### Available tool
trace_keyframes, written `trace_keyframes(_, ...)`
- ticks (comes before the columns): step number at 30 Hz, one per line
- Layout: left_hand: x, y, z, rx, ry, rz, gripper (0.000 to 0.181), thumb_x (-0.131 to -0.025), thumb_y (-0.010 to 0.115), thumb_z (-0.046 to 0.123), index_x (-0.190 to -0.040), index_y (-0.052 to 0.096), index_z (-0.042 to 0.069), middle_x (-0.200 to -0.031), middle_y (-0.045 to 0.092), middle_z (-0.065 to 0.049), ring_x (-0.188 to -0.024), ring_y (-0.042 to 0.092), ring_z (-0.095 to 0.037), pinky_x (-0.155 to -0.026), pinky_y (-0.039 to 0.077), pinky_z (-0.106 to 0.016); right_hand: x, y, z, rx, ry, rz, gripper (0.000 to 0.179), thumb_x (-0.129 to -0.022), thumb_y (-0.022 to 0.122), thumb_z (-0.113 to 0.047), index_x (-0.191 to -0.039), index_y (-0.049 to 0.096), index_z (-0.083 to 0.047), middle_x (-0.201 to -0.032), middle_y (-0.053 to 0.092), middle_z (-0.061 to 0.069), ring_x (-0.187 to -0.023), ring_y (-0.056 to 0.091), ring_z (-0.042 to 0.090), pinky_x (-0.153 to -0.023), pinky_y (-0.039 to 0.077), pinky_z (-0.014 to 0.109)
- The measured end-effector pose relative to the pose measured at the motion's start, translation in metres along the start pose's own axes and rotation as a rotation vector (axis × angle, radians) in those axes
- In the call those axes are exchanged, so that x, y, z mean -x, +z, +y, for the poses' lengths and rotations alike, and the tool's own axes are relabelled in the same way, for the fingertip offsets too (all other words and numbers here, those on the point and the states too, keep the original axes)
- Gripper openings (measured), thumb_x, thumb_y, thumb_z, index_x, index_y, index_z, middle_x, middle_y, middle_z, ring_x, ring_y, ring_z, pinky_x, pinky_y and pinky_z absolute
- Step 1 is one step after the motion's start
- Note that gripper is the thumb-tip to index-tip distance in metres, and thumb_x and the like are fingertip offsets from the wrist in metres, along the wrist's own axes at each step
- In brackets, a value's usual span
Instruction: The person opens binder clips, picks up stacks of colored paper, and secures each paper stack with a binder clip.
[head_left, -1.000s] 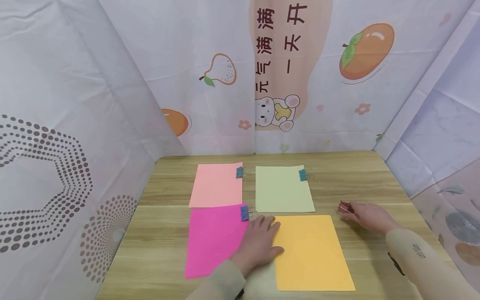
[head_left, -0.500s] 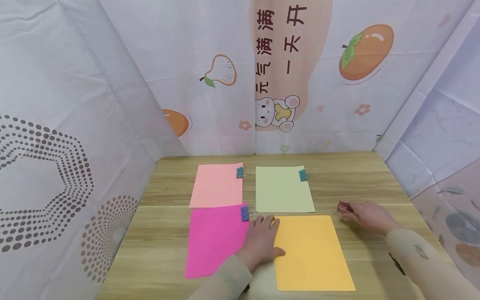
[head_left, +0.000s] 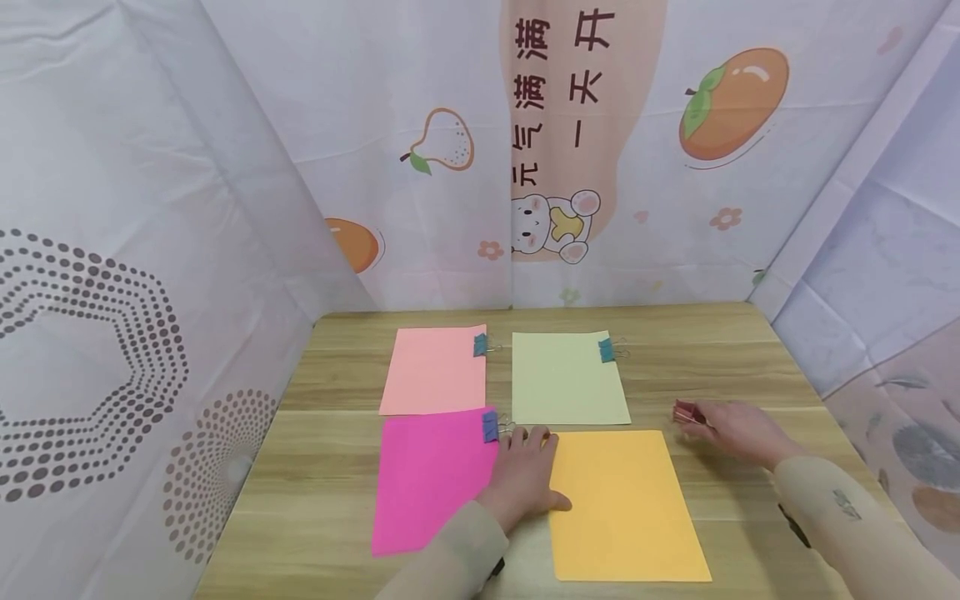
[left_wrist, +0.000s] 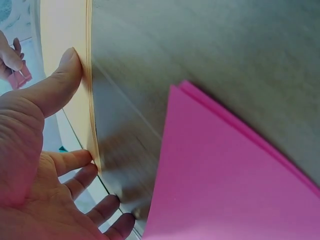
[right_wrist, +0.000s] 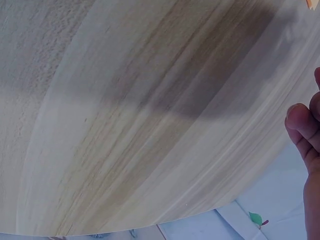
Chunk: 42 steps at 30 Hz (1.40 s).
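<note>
My left hand (head_left: 522, 475) lies with its fingers spread at the left edge of an orange-yellow stack of paper (head_left: 626, 508). Its thumb touches that edge, and the left wrist view shows several sheets layered there. To the right of the stack, my right hand (head_left: 742, 432) pinches a red binder clip (head_left: 684, 413) low over the table. In the right wrist view only part of the right hand (right_wrist: 305, 130) shows, at the right edge. A magenta stack of paper (head_left: 427, 483) with a blue binder clip (head_left: 490, 427) lies just left of my left hand.
Behind lie a salmon-pink stack (head_left: 435, 375) and a pale green stack (head_left: 566, 379), each with a teal binder clip (head_left: 606, 350) at its upper right corner. The wooden table (head_left: 315, 467) is enclosed by printed white curtains (head_left: 420, 233) at the back and sides.
My left hand has shifted slightly to the right along the orange-yellow stack's edge. The right hand keeps its grip on the red binder clip, nearly still. The paper stacks have stayed put.
</note>
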<state>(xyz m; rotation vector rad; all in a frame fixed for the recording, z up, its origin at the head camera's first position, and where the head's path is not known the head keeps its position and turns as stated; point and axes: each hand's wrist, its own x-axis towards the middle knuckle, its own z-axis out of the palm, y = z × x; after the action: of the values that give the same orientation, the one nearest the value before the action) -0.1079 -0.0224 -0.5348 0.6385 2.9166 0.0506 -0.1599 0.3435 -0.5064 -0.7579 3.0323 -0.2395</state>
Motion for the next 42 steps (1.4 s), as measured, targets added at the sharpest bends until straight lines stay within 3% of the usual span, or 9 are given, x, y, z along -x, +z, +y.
trace_keyframes(7,0.0,-0.004,-0.001,0.017,-0.016,-0.014,0.101,-0.07,0.077,0.077,-0.148,0.047,0.021,-0.147,0.045,0.001,-0.128,0.045,-0.026,-0.106,0.04,-0.047,0.001,-0.002,-0.001,-0.025,0.005,-0.014,0.031,-0.093,0.075,-0.031,-0.083,0.05,-0.016,-0.067,0.053,-0.006,-0.059,0.047,0.014,-0.056,0.045,0.038)
trace_keyframes(17,-0.002,-0.007,0.001,0.067,-0.032,-0.009,0.101,-0.064,0.084,0.074,-0.14,0.049,0.018,-0.14,0.048,-0.002,-0.121,0.045,-0.027,-0.102,0.04,-0.049,0.002,0.001,-0.001,-0.036,0.003,-0.01,0.032,-0.093,0.074,-0.033,-0.081,0.049,-0.018,-0.067,0.048,-0.009,-0.059,0.043,0.011,-0.056,0.041,0.034)
trace_keyframes(23,-0.004,-0.01,0.003,0.082,-0.045,-0.041,0.098,-0.064,0.085,0.072,-0.137,0.05,0.018,-0.135,0.048,-0.002,-0.116,0.044,-0.025,-0.1,0.04,-0.048,0.003,0.002,-0.001,-0.026,-0.008,-0.001,0.032,-0.092,0.075,-0.033,-0.081,0.049,-0.019,-0.067,0.049,-0.011,-0.059,0.043,0.01,-0.056,0.041,0.033)
trace_keyframes(33,0.0,-0.013,0.008,0.237,-0.094,-0.055,0.073,-0.072,0.09,0.052,-0.126,0.058,0.016,-0.112,0.05,-0.001,-0.103,0.039,-0.022,-0.092,0.038,-0.043,0.003,0.001,-0.001,-0.036,-0.013,-0.006,0.031,-0.093,0.074,-0.035,-0.083,0.05,-0.019,-0.066,0.048,-0.011,-0.058,0.042,0.008,-0.054,0.04,0.031)
trace_keyframes(42,0.0,-0.006,0.012,0.307,-0.173,-0.059,0.055,-0.077,0.088,0.045,-0.111,0.062,0.01,-0.097,0.052,-0.002,-0.095,0.041,-0.023,-0.085,0.038,-0.038,0.004,0.002,0.0,-0.028,-0.026,0.013,0.031,-0.093,0.074,-0.034,-0.083,0.05,-0.018,-0.064,0.046,-0.012,-0.056,0.04,0.008,-0.054,0.039,0.031)
